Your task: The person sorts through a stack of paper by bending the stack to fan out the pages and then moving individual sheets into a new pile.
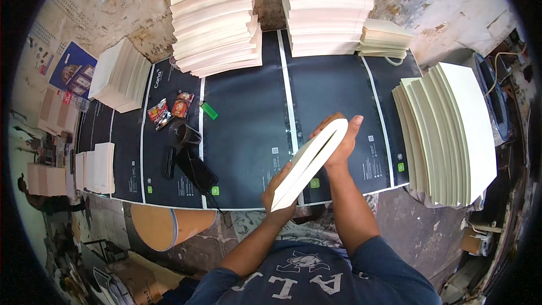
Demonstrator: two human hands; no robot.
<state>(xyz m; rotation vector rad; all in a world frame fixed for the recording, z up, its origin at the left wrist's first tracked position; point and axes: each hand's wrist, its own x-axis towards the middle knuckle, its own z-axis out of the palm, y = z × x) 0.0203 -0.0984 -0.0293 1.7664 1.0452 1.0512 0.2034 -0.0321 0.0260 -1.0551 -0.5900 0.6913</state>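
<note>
Paper sheaf (298, 176), cream, folded over with layers gapping: you are holding it aslant above the near part of the black table (243, 118). Your left hand (270, 193) is gripping the lower end, fingers partly hidden; your right hand (342, 146) is clasping the upper end. Judged risk: uneven pressure is inviting inner sheets to slip. Left of the table's middle, a dark cup (187, 134) is standing; a wide leftward swing is risking a spill, contents unclear.

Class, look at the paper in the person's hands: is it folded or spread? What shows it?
Folded: the paper curves round at its far end, with a dark slit between its layers.
</note>
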